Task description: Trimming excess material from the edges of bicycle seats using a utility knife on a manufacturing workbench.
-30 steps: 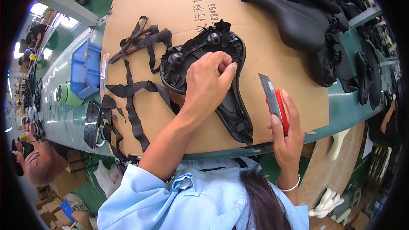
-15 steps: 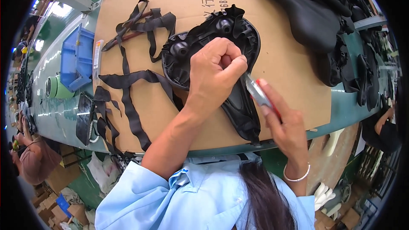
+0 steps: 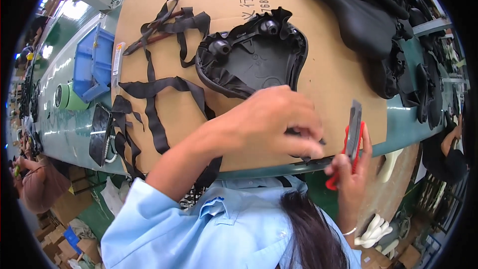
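Observation:
A black bicycle saddle lies underside up on the cardboard, its wide end away from me and its loose cover edge gathered in folds. My left hand is bent over the saddle's narrow end, hiding most of it. Its fingers are blurred; dark material shows between thumb and fingertips, and I cannot tell whether they grip it. To the right, past the table's edge, my right hand is closed around a red and grey utility knife. The blade end points away from me, apart from the saddle.
Black fabric strips lie tangled on the cardboard at left, beside dark red-handled scissors. A blue bin, a green round container and a dark phone stand further left. Black saddles are heaped at right.
My left hand has moved from the saddle's middle toward me, over its narrow end. The knife has drawn away to the right, its blade turned upright. The saddle has shifted slightly right.

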Action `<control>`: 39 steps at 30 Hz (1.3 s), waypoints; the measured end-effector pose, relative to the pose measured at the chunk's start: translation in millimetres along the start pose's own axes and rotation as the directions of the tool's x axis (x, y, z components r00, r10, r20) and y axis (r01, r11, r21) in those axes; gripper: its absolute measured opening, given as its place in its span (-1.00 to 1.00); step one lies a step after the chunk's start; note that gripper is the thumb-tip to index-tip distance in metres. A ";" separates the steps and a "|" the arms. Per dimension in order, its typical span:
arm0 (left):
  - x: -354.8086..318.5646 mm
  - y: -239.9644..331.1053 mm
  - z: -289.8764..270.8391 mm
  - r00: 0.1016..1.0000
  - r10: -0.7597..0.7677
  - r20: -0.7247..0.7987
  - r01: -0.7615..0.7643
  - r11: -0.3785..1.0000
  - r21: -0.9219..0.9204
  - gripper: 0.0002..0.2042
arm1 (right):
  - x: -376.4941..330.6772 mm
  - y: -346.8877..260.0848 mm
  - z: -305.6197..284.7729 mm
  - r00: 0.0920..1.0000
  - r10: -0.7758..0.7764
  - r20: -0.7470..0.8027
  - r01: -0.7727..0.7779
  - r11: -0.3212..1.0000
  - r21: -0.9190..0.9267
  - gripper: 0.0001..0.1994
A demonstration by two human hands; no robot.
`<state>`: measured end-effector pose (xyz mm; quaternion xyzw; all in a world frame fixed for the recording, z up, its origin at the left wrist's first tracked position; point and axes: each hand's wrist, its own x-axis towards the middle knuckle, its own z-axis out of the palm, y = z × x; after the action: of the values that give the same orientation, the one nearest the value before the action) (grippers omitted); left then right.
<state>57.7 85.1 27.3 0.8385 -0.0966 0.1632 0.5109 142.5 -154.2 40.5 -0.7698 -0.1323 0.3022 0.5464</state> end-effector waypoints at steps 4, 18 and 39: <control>-12.1 1.7 -40.7 0.987 -0.134 0.092 0.052 0.796 0.604 -0.76 | 10.4 26.2 33.4 0.927 -0.370 0.064 0.376 0.910 -0.175 0.11; -13.7 -25.3 -33.8 0.975 -0.192 0.113 0.129 0.900 0.417 -0.88 | 17.4 -6.9 19.5 0.680 -0.576 0.453 0.708 0.355 -0.611 -0.41; -12.0 -4.8 6.1 0.987 -0.159 -0.025 0.152 0.873 0.463 -0.92 | 47.8 -69.1 -38.2 0.554 -0.279 0.784 0.676 -0.399 -0.619 -0.39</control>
<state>49.2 81.9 16.3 0.9423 0.0092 0.1341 0.3067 212.0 -132.4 97.2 -0.6905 -0.7070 -0.0710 -0.1355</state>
